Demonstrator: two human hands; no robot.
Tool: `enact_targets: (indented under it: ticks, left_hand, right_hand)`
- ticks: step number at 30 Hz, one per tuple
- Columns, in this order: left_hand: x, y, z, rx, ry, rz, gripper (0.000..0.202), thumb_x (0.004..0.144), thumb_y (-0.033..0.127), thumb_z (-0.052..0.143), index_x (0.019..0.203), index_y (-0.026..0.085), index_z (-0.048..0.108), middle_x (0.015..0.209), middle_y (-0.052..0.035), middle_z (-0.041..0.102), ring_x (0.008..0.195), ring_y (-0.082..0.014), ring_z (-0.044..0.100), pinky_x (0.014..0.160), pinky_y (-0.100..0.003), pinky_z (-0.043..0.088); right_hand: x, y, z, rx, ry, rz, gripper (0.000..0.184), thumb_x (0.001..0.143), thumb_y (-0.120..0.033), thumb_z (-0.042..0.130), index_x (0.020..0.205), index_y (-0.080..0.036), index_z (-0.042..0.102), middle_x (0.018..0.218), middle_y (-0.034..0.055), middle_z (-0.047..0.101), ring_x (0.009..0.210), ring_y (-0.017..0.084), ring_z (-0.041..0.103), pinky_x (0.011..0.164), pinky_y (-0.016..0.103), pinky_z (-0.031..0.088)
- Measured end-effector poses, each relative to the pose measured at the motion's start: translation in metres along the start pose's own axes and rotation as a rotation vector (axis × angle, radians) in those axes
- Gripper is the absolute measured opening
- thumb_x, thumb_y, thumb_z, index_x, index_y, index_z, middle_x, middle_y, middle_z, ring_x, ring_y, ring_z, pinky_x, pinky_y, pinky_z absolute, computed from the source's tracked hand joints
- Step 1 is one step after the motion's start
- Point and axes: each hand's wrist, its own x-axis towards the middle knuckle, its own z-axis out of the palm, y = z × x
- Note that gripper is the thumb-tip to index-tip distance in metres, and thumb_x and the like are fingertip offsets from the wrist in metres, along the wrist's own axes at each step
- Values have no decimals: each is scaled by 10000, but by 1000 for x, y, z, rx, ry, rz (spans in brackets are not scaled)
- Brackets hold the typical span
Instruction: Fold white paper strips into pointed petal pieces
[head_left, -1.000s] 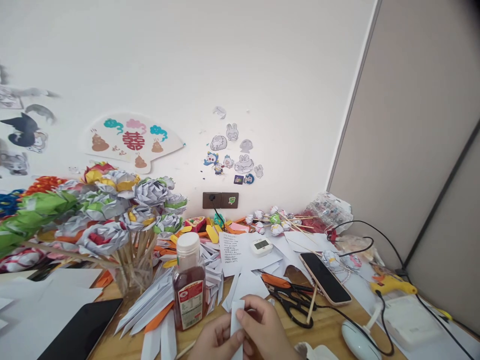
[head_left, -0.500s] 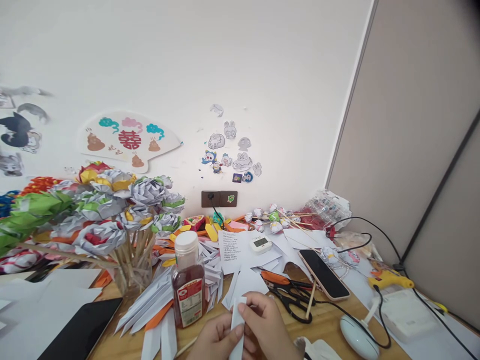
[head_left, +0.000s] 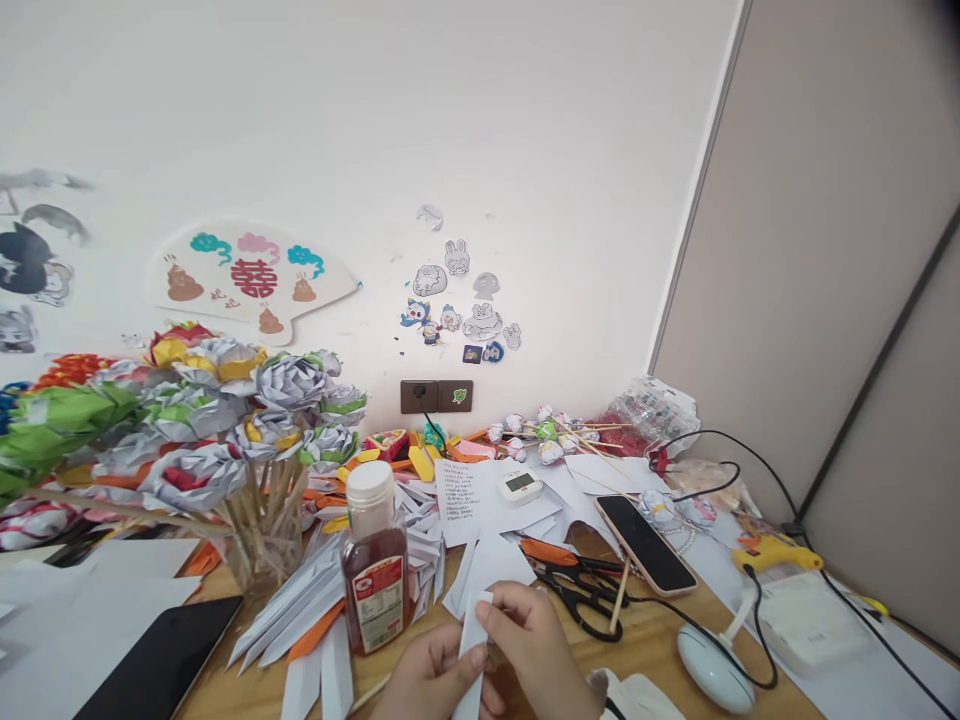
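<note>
At the bottom middle, both hands hold a narrow folded strip of white paper (head_left: pixel 474 640) upright above the wooden desk (head_left: pixel 645 650). My left hand (head_left: pixel 427 680) pinches its lower part from the left. My right hand (head_left: pixel 532 645) grips its upper part from the right, fingers curled round the top edge. A bottle with a white cap and red label (head_left: pixel 375 570) stands just left of the hands. Folded white and orange paper strips (head_left: pixel 315 620) lie fanned beside it.
A jar of paper flowers on sticks (head_left: pixel 225 440) stands at the left, a dark tablet (head_left: pixel 165 665) in front of it. Black scissors (head_left: pixel 581 590), a phone (head_left: pixel 646 545), a white mouse (head_left: pixel 716 670), a yellow glue gun (head_left: pixel 776 555) and cables lie to the right.
The hands and strip have stayed nearly in place; my right fingers have shifted slightly along the strip's top. The view has drifted a little.
</note>
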Motion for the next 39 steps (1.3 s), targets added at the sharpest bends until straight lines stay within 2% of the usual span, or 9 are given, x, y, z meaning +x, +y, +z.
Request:
enact_targets:
  ticks: [8,21,27,35,39]
  left_hand:
    - [-2,3,5,12,45,-23,396,548,497,625,606,124,506,466,-21,630,374,-103,554,405,-204,424]
    - [-1,-2,-1,-33,-1,-48,367,614,478,588,689,125,524,547,-37,649,433,-126,590,452,-223,436]
    - [-2,-1,-1,-25,20,-57,375,609,490,583,663,124,522,532,-38,650,421,-131,592,444,-227,437]
    - [-5,6,6,-35,86,-95,395,552,512,612,625,146,482,528,-37,658,406,-142,593,432,-228,429]
    - [-4,8,8,-35,76,-100,403,561,522,596,627,141,483,506,-37,651,392,-136,587,423,-220,422]
  right_hand:
    - [0,-2,-1,-2,-12,-45,329,720,-407,482,530,-139,459,485,-43,375,461,76,364,441,181,302]
    - [0,-4,-1,-10,-7,-80,326,724,-390,478,517,-138,487,477,-42,365,484,89,361,473,188,311]
    - [-1,-7,-1,11,-29,-87,333,727,-404,477,547,-131,542,471,-35,396,488,96,386,504,196,340]
    - [-1,-5,-1,8,-19,-74,330,735,-384,467,528,-133,525,478,-32,397,492,98,397,481,197,323]
    - [-1,-8,-1,37,-26,-69,326,722,-386,480,519,-133,516,488,-32,400,495,97,385,487,198,320]
